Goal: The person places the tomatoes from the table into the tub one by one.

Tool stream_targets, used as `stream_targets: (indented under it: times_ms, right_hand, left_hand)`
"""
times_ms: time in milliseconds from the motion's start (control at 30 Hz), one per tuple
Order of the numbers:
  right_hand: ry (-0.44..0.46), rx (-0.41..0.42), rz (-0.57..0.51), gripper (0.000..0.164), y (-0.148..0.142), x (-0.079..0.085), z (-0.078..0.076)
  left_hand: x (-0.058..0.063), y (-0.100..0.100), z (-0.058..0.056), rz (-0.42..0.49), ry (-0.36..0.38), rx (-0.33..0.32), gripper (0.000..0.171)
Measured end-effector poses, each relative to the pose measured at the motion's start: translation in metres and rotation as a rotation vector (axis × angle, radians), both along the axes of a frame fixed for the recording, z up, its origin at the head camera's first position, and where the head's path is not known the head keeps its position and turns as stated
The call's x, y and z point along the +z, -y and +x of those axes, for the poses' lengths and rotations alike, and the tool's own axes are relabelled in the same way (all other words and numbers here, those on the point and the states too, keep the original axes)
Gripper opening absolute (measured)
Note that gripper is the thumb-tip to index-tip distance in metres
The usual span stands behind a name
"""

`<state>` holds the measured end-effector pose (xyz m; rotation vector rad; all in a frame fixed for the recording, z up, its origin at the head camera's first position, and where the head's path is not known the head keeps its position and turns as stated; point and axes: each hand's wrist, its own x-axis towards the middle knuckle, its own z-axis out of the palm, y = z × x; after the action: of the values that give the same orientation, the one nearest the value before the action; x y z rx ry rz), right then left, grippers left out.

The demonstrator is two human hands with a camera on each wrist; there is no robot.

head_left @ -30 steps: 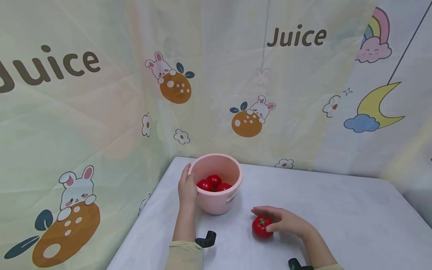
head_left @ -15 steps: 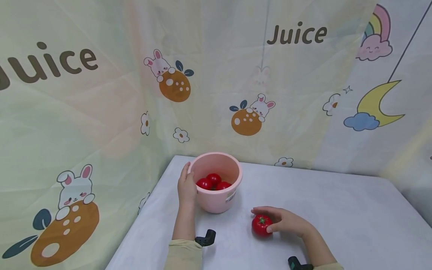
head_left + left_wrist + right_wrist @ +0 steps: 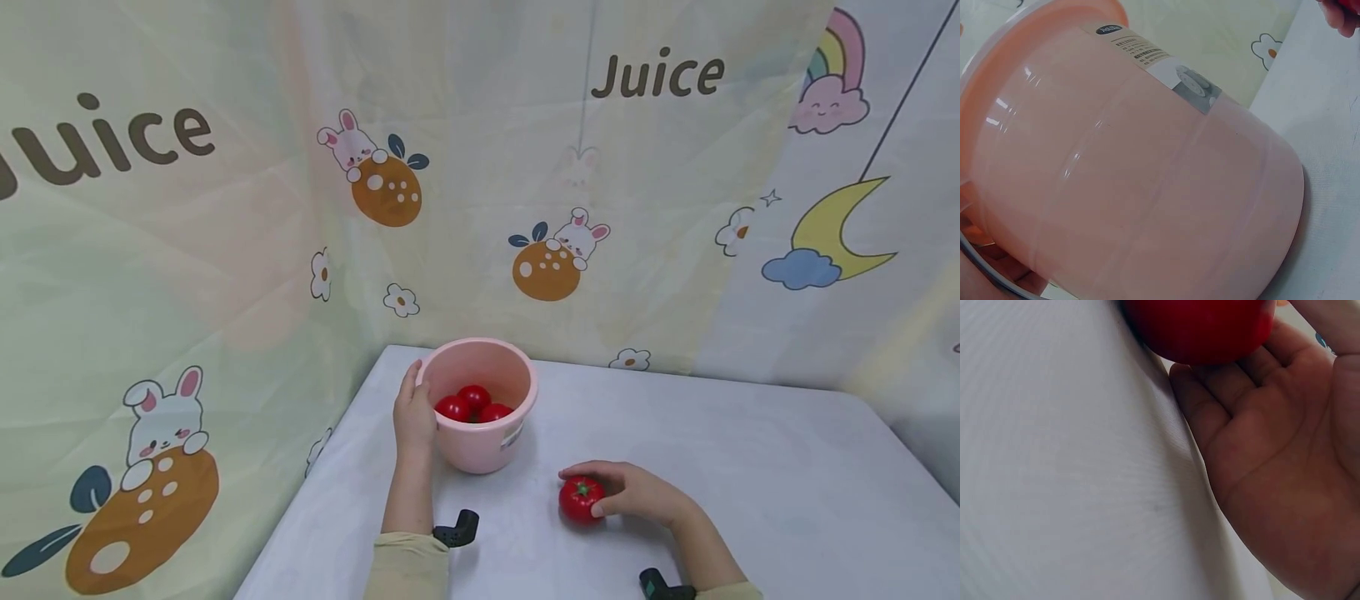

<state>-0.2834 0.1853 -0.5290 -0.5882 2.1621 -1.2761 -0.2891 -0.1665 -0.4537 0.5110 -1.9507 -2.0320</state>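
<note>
A pink plastic bucket (image 3: 480, 450) stands toward the back left of the white table, with several red tomatoes (image 3: 474, 397) inside. My left hand (image 3: 415, 417) grips its left side at the rim. In the left wrist view the bucket wall (image 3: 1147, 162) fills most of the picture, and fingers (image 3: 1013, 265) show beneath the grey handle (image 3: 982, 265). In front of the bucket and to its right, my right hand (image 3: 637, 492) holds a red tomato (image 3: 581, 500) on the table, thumb on the near side and fingers behind. The right wrist view shows the tomato (image 3: 1200, 328) against the fingers, low by the cloth.
White cloth covers the table (image 3: 750, 467). Printed curtains (image 3: 465, 167) rise at its back and left edges, close behind the bucket. A black wrist-camera mount (image 3: 459, 529) sits on the left wrist, another mount (image 3: 663, 586) on the right.
Both hands, the bucket and the tomato keep their places. The head view has shifted very slightly.
</note>
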Motion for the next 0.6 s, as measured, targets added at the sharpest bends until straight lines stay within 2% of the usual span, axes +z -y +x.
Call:
stream_targets:
  times_ms: [300, 600]
  right_hand:
    - [-0.012, 0.010, -0.023, 0.061, -0.0021, -0.0005, -0.0019]
    - [-0.030, -0.076, -0.020, 0.064, 0.0002, 0.0064, -0.0043]
  left_hand:
    - [0.0005, -0.0007, -0.0003, -0.008, -0.008, 0.004, 0.046]
    - [0.0020, -0.0012, 0.0003, -0.008, 0.009, 0.008, 0.047]
